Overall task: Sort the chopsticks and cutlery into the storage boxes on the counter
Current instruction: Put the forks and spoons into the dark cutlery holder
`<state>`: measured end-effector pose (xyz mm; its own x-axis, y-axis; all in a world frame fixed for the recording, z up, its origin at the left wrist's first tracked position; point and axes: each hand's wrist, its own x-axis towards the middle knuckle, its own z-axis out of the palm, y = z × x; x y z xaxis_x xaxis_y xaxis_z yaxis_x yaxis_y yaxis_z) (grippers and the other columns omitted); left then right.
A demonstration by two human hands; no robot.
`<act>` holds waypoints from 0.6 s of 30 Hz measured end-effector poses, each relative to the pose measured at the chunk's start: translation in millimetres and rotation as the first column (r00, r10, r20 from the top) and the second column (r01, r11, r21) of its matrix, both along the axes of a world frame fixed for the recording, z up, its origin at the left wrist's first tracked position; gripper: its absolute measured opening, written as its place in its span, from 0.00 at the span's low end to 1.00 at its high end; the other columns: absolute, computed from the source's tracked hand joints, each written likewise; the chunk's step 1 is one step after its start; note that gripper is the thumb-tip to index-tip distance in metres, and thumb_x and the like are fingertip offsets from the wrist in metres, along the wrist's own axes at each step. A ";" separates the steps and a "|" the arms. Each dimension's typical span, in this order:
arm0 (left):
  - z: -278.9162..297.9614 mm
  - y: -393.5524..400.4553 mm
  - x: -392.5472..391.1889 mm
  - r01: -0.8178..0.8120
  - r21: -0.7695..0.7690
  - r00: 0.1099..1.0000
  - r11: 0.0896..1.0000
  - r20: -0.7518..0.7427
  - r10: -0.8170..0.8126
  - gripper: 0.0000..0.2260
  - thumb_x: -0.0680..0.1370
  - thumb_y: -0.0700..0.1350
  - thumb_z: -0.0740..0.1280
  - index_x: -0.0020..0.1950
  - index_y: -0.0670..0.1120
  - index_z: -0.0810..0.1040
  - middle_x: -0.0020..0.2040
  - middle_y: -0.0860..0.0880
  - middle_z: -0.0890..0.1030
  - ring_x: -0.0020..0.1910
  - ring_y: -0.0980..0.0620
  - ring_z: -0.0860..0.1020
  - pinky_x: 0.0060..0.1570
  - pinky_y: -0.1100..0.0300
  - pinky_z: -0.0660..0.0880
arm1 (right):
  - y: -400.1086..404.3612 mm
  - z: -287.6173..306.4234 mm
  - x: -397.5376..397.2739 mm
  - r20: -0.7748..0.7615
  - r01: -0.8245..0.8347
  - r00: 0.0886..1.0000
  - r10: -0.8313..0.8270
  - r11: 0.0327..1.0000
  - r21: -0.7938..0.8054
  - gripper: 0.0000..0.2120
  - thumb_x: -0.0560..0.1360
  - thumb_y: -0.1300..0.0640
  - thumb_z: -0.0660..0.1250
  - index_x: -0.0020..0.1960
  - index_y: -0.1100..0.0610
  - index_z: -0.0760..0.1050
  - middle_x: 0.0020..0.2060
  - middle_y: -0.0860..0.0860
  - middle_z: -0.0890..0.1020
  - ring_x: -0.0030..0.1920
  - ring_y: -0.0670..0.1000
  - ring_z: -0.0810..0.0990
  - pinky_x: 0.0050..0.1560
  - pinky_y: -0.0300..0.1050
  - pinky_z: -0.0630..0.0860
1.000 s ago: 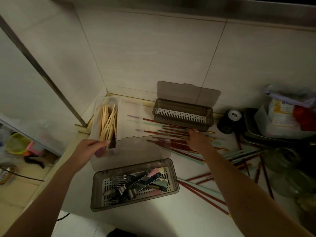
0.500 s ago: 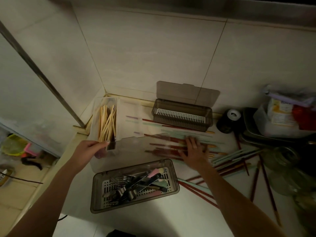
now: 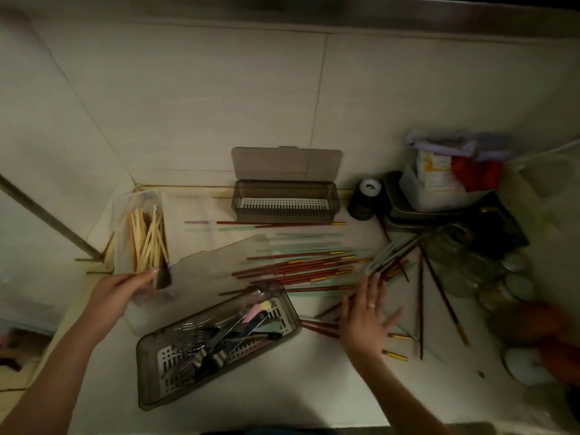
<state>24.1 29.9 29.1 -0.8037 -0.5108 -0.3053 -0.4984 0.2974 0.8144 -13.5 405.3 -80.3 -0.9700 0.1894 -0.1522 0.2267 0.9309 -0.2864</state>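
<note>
Red-brown chopsticks [image 3: 301,267] with gold tips were scattered on the white tabletop [image 3: 314,387], mixed with pale green chopsticks [image 3: 306,235]. The right hand [image 3: 365,321] was laid flat on that pile, fingers spread and straight, nothing pinched; a ring was seen on one finger. More red-brown sticks were fanned out just right of that hand, some under the palm.

The left hand [image 3: 120,291] was held against the near end of a clear box [image 3: 138,215], thumb and fingers curled on its edge. Wooden chopsticks [image 3: 147,240] were stacked inside that box, directly ahead of the left grip.

Between the two hands a smoky cutlery box [image 3: 216,346] was set at a tilt, lid [image 3: 219,268] open and leaning back. Forks, spoons and pastel-handled pieces [image 3: 226,334] were piled on its white slotted tray. Beyond the right hand, against the wall, a second smoky box [image 3: 285,200] was standing with its lid up, only its white insert visible inside.

Further right of the right hand, a dark jar [image 3: 365,199], stacked trays with a plastic tub [image 3: 439,189] and glass lids [image 3: 489,271] were crowded together.
</note>
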 end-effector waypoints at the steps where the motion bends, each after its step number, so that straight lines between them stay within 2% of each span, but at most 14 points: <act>1: 0.1 -0.7 -0.4 -0.003 0.009 1.000 1.000 0.005 0.003 0.10 0.76 0.48 0.67 0.42 0.42 0.80 0.39 0.44 0.80 0.40 0.48 0.76 0.39 0.57 0.68 | 3.6 -3.4 11.1 0.045 0.112 0.993 -0.113 0.994 0.013 0.31 0.79 0.39 0.38 0.74 0.49 0.28 0.74 0.51 0.32 0.74 0.55 0.32 0.66 0.64 0.27; 4: 1.2 -1.4 -2.9 0.005 0.015 1.000 1.000 0.010 -0.005 0.10 0.77 0.47 0.67 0.42 0.41 0.79 0.38 0.43 0.79 0.38 0.48 0.75 0.37 0.59 0.67 | 7.7 -8.7 16.9 0.161 0.316 0.936 -0.312 0.949 0.002 0.33 0.80 0.40 0.42 0.75 0.53 0.30 0.75 0.58 0.35 0.74 0.61 0.34 0.68 0.68 0.35; 6: 2.0 -1.5 -4.0 0.021 0.020 1.000 1.000 0.005 -0.021 0.10 0.77 0.46 0.67 0.42 0.39 0.79 0.36 0.41 0.79 0.36 0.47 0.75 0.36 0.60 0.67 | 5.9 -13.4 9.9 0.188 0.316 0.934 -0.304 0.948 -0.039 0.33 0.80 0.40 0.42 0.75 0.53 0.31 0.75 0.58 0.36 0.74 0.62 0.34 0.69 0.66 0.36; 10: 3.4 -3.4 -2.8 0.027 0.021 1.000 0.999 -0.006 -0.027 0.11 0.76 0.46 0.68 0.40 0.39 0.80 0.35 0.41 0.79 0.35 0.47 0.75 0.35 0.60 0.67 | -0.4 -14.9 -8.7 0.098 0.199 0.978 -0.183 0.959 -0.199 0.32 0.81 0.43 0.46 0.76 0.52 0.31 0.76 0.54 0.36 0.75 0.57 0.33 0.71 0.61 0.35; 14: 5.1 -7.1 -1.8 0.060 0.033 0.998 0.998 -0.002 -0.060 0.13 0.76 0.47 0.68 0.36 0.41 0.81 0.31 0.43 0.81 0.36 0.45 0.77 0.36 0.58 0.69 | -1.6 -1.4 -20.1 -0.028 0.239 0.965 -0.262 0.914 -0.328 0.32 0.81 0.50 0.51 0.77 0.54 0.37 0.77 0.54 0.41 0.76 0.55 0.40 0.74 0.56 0.41; 16: 6.0 -7.6 0.0 0.086 0.036 0.996 0.996 -0.014 -0.086 0.13 0.76 0.45 0.68 0.33 0.43 0.82 0.27 0.48 0.81 0.34 0.46 0.77 0.36 0.60 0.71 | -7.9 7.0 -17.1 -0.135 0.208 0.952 -0.274 0.905 -0.371 0.31 0.81 0.57 0.55 0.77 0.53 0.41 0.77 0.51 0.43 0.77 0.54 0.45 0.75 0.55 0.51; 17: 7.1 -7.1 1.1 0.098 0.035 0.995 0.995 -0.020 -0.098 0.13 0.76 0.45 0.68 0.33 0.44 0.83 0.27 0.50 0.81 0.34 0.47 0.77 0.35 0.62 0.72 | -14.3 13.3 -13.9 -0.191 0.166 0.946 -0.263 0.897 -0.411 0.32 0.79 0.63 0.56 0.78 0.52 0.44 0.77 0.48 0.43 0.76 0.52 0.48 0.72 0.52 0.62; 18: 9.2 -5.7 2.1 0.115 0.029 0.993 0.993 -0.023 -0.115 0.13 0.76 0.45 0.67 0.33 0.44 0.82 0.27 0.51 0.81 0.34 0.48 0.77 0.33 0.66 0.73 | -23.0 20.1 -9.9 -0.240 0.104 0.943 -0.230 0.890 -0.443 0.34 0.77 0.68 0.56 0.77 0.50 0.47 0.76 0.45 0.44 0.75 0.49 0.50 0.65 0.40 0.71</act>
<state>26.2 24.2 38.3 -0.8630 -0.4053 -0.3017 -0.4449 0.3268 0.8338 -23.4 382.3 -60.1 -0.9432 0.3318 0.0177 0.2203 0.6643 -0.7143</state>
